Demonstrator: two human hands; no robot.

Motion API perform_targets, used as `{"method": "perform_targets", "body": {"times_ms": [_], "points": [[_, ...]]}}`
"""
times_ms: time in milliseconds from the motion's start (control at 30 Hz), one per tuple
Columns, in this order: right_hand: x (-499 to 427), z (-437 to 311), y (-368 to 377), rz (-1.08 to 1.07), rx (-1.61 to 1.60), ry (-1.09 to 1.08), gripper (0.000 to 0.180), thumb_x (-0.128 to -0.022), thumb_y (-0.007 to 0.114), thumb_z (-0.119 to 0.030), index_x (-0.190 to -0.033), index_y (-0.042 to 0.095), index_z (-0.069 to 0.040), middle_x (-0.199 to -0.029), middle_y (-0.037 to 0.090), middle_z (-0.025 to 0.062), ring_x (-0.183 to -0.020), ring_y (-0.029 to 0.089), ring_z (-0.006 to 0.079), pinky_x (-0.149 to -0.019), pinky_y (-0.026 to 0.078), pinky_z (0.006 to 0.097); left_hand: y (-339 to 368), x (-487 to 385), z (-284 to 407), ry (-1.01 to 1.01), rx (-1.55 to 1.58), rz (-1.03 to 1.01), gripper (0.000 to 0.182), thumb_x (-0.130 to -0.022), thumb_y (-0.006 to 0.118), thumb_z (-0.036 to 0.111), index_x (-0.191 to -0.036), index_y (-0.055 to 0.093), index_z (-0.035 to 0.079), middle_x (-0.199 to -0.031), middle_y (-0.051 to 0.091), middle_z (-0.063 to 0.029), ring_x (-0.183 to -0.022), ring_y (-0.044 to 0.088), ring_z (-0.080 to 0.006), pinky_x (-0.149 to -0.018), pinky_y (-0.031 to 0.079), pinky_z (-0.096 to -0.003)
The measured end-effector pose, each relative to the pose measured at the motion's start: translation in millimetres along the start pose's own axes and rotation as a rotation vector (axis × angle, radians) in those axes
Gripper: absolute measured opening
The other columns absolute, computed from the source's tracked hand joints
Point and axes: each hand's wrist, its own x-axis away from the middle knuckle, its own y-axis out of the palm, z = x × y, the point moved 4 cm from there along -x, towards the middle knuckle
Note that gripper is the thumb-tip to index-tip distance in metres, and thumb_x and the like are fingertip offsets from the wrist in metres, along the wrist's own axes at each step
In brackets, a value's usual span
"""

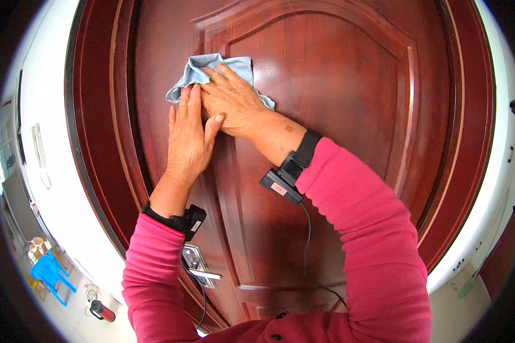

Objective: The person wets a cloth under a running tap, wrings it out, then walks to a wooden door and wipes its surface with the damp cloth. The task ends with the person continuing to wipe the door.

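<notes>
A light blue cloth [240, 66] lies crumpled against the upper left part of a dark red wooden panelled door [326, 85]. My right hand [234, 100] presses flat over the cloth, fingers spread, holding it to the door. Just left of it and lower, my left hand [191, 128] reaches up with its fingertips at the cloth's lower edge and its thumb touching the right hand near the wrist. Whether the left palm rests on the door cannot be told.
A metal door handle [206, 273] sticks out low on the left, near my left sleeve. Black cables hang from the wrist-worn devices. The door frame [98, 128] borders white wall. At lower left are a blue plastic chair [49, 270] and a red vacuum flask [103, 311] on the floor.
</notes>
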Motion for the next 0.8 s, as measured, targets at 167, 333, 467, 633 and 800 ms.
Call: {"method": "perform_targets", "body": {"times_ms": [167, 333, 467, 633, 800], "points": [[29, 51, -27, -0.022, 0.104, 0.153, 0.048, -0.093, 0.041, -0.03, -0.136, 0.047, -0.01, -0.145, 0.043, 0.0095, -0.139, 0.032, 0.0245, -0.116, 0.016, 0.043, 22, -35, 60, 0.075, 0.126, 0.05, 0.07, -0.093, 0.052, 0.042, -0.143, 0.03, -0.003, -0.143, 0.035, -0.0294, -0.139, 0.028, -0.0382, -0.114, 0.017, -0.049], [102, 114, -59, 0.002, 0.179, 0.399, 0.05, -0.093, 0.042, -0.033, -0.134, 0.048, -0.007, -0.139, 0.047, 0.0129, -0.135, 0.036, 0.0271, -0.115, 0.017, 0.0455, 48, -63, 152, 0.333, 0.195, 0.071, 0.068, -0.091, 0.056, 0.039, -0.139, 0.036, -0.005, -0.143, 0.034, -0.0312, -0.135, 0.031, -0.0423, -0.112, 0.026, -0.0457], [185, 132, -97, 0.203, 0.287, 0.363, 0.041, -0.089, 0.052, -0.03, -0.124, 0.056, -0.009, -0.117, 0.059, 0.0108, -0.116, 0.051, 0.0276, -0.113, 0.021, 0.0506, 69, -55, 221, 0.453, 0.361, -0.059, 0.066, -0.087, 0.061, 0.037, -0.135, 0.04, -0.005, -0.141, 0.037, -0.0306, -0.134, 0.033, -0.0426, -0.112, 0.027, -0.0456], [252, 130, -111, 0.054, 0.25, 0.749, 0.039, -0.088, 0.055, -0.031, -0.12, 0.056, -0.01, -0.112, 0.059, 0.0102, -0.109, 0.054, 0.029, -0.109, 0.025, 0.0514, 86, -23, 279, 0.627, 0.42, -0.166, 0.069, -0.084, 0.063, 0.038, -0.131, 0.04, -0.006, -0.135, 0.04, -0.0298, -0.127, 0.037, -0.0432, -0.109, 0.027, -0.047], [249, 124, -112, -0.018, 0.189, 0.839, 0.044, -0.089, 0.054, -0.032, -0.126, 0.052, -0.008, -0.117, 0.056, 0.0127, -0.112, 0.05, 0.0311, -0.106, 0.028, 0.049, 84, -16, 265, 0.616, 0.493, -0.069, 0.068, -0.082, 0.067, 0.035, -0.131, 0.04, -0.004, -0.133, 0.041, -0.0285, -0.126, 0.04, -0.0403, -0.108, 0.028, -0.0477]]}}
